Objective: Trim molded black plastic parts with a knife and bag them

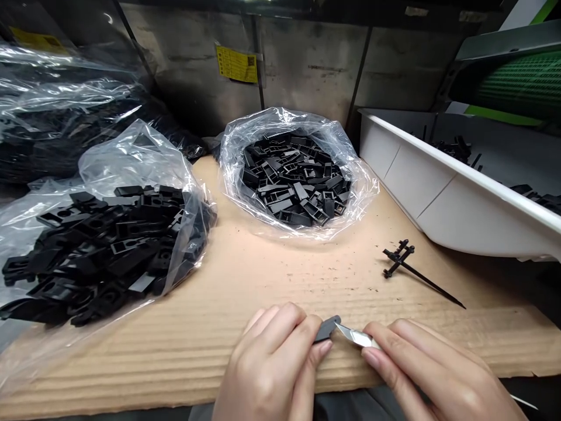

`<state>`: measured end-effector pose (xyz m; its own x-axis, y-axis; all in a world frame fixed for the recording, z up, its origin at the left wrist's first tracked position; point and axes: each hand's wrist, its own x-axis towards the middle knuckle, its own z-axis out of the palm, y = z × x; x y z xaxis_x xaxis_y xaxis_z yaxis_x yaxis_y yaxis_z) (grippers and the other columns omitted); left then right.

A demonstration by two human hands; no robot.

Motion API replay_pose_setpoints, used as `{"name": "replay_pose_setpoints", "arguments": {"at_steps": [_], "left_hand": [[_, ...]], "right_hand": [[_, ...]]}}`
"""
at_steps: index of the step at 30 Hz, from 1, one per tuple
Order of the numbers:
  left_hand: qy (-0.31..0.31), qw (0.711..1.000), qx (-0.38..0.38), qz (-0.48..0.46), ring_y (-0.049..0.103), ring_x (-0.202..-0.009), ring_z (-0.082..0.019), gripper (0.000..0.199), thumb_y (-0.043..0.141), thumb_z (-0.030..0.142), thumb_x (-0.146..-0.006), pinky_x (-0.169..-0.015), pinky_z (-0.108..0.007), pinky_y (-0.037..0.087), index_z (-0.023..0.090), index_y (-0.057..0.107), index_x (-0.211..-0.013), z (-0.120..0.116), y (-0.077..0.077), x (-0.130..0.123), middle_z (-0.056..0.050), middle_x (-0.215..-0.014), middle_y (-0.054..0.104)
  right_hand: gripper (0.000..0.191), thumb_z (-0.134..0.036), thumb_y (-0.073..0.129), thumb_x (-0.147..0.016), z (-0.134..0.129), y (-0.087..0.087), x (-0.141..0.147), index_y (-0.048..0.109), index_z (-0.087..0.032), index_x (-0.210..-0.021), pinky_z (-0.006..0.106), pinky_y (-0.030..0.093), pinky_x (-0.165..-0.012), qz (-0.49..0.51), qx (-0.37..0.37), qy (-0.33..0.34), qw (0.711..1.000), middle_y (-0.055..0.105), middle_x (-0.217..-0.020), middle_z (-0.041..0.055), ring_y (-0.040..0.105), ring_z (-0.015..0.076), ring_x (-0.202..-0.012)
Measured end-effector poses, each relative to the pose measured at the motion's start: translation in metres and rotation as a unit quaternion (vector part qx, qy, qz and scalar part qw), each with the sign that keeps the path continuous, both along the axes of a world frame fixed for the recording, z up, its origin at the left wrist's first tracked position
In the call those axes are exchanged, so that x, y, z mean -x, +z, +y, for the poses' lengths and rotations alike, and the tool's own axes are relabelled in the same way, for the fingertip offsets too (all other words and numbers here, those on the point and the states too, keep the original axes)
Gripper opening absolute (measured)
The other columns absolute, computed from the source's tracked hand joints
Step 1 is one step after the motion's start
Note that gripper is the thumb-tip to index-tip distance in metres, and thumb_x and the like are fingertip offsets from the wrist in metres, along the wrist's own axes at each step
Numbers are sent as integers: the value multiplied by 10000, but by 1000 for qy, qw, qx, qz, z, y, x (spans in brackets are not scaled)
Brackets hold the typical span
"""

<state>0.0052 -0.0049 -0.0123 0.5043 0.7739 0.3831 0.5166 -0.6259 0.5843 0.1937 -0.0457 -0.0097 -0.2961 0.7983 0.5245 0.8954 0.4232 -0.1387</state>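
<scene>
Near the front edge of the cardboard, my left hand pinches a small black plastic part between thumb and fingers; only its end shows. My right hand grips a craft knife close behind its pointed blade. The blade tip is at the exposed end of the black part, and I cannot tell whether it cuts in. Most of the knife's handle is hidden inside the hand.
A clear bag of black parts stands at the back, another bag spills larger black pieces on the left. A black sprue lies on the cardboard. A white bin borders the right; a metal wall closes the rear.
</scene>
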Motion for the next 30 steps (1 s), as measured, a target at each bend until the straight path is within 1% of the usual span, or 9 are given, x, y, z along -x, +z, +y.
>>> {"name": "replay_pose_setpoints", "arguments": {"at_steps": [3, 7, 10, 13, 15, 19, 23, 27, 30], "left_hand": [[-14, 1000, -1, -2, 511, -649, -180, 176, 425, 87, -825, -596, -305, 443, 164, 578, -865, 2, 2, 0, -28, -695, 521], [-34, 999, 4, 3, 509, -638, -167, 204, 419, 49, -814, -577, -277, 442, 160, 575, -883, 4, 6, 1, -29, -692, 532], [-43, 999, 1, 3, 524, -632, -164, 213, 420, 55, -815, -571, -263, 456, 170, 583, -890, 5, 7, 1, -30, -689, 549], [-25, 999, -19, -20, 549, -616, -166, 195, 425, 139, -838, -560, -248, 478, 197, 609, -863, 6, 5, 2, -30, -667, 563], [-5, 999, -31, -38, 562, -614, -169, 195, 431, 196, -848, -560, -241, 491, 209, 625, -838, 7, 3, 2, -32, -653, 567], [21, 998, -34, -55, 574, -614, -171, 215, 437, 245, -851, -565, -239, 506, 211, 644, -802, 7, 0, 0, -34, -638, 570], [22, 998, -17, -48, 578, -619, -173, 202, 444, 219, -842, -564, -238, 507, 211, 642, -803, 5, 1, 0, -36, -645, 574], [-18, 999, 30, 5, 578, -651, -181, 184, 446, 125, -819, -586, -256, 494, 185, 617, -851, 5, 3, 3, -46, -704, 581], [-14, 999, 32, -5, 598, -724, -180, 183, 479, 103, -811, -638, -245, 484, 186, 592, -928, 6, 6, 5, -43, -783, 613]], "right_hand": [[241, -226, 357, -867, 2, 4, -1, 598, -213, -854, 227, 492, -416, -13, 18, 0, 1000, 671, -656, 10, 646, 158, -557], [233, -226, 368, -854, 3, 7, -3, 601, -222, -854, 232, 462, -381, -32, 86, 15, 996, 652, -673, 17, 616, 148, -506], [211, -232, 380, -853, 7, 7, -4, 590, -227, -840, 249, 463, -424, -23, 123, -29, 992, 617, -660, 13, 602, 155, -528], [182, -229, 401, -851, 12, 7, -3, 582, -208, -859, 271, 483, -509, 8, 107, -65, 992, 615, -676, 21, 614, 169, -599], [159, -211, 423, -844, 14, 8, -2, 573, -195, -895, 255, 496, -552, 27, 78, -48, 995, 648, -754, 36, 636, 167, -667], [183, -218, 429, -849, 9, 7, -4, 511, -187, -1010, 190, 513, -595, 25, 54, -19, 998, 687, -869, 39, 663, 146, -747], [202, -246, 424, -853, 2, 7, -5, 498, -199, -1035, 180, 526, -590, 11, 59, -14, 998, 682, -899, 42, 661, 149, -782], [268, -314, 426, -842, 8, 11, 4, 501, -204, -1075, 214, 548, -573, 15, 80, -37, 996, 664, -879, 47, 656, 163, -761], [268, -262, 399, -846, 14, 17, 12, 502, -214, -1089, 227, 551, -593, 37, 87, -35, 995, 663, -894, 48, 648, 175, -809]]}}
